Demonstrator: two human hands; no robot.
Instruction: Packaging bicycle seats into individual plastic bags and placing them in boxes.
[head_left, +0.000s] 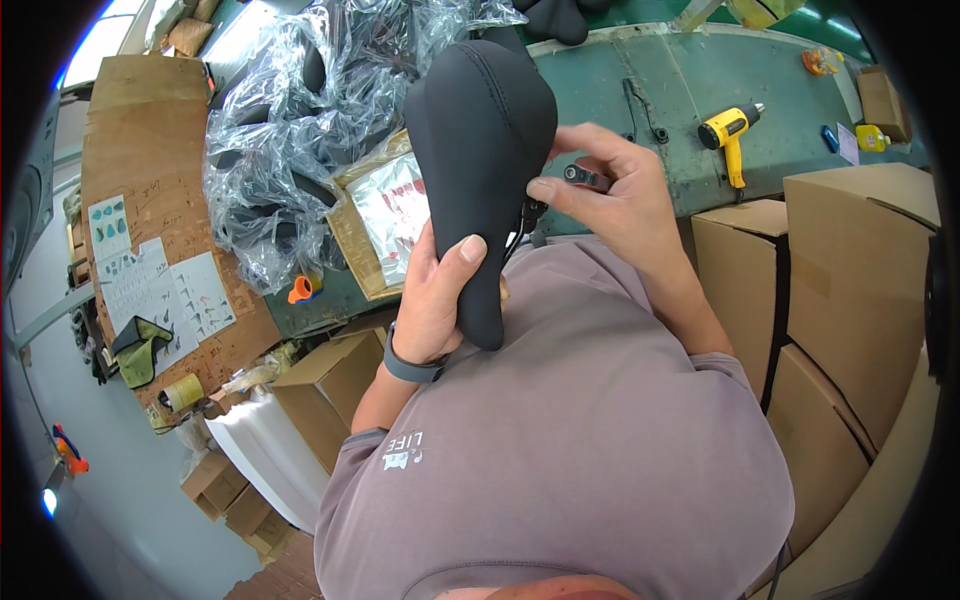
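Note:
A black bicycle saddle (480, 130) with a stitched seam is held up in front of my chest, its wide end away from me and its narrow nose toward me. My left hand (437, 290) grips it near the nose, thumb on top and fingers beneath. At the saddle's right side, my right hand (615, 190) curls round a small black part (587, 178) with a round hole in its end. The right thumb tip is by the dark fittings (531, 214) under the saddle. Most of the underside is hidden.
On the green table (590, 95) lie a yellow heat gun (733, 135) and a yellow bottle (871, 138). Plastic-wrapped saddles (290, 140) pile up at left, beside an open carton (358, 225) with a silvery bag. Cardboard boxes (855, 290) stand close at right. Papers (160, 290) lie on a brown board.

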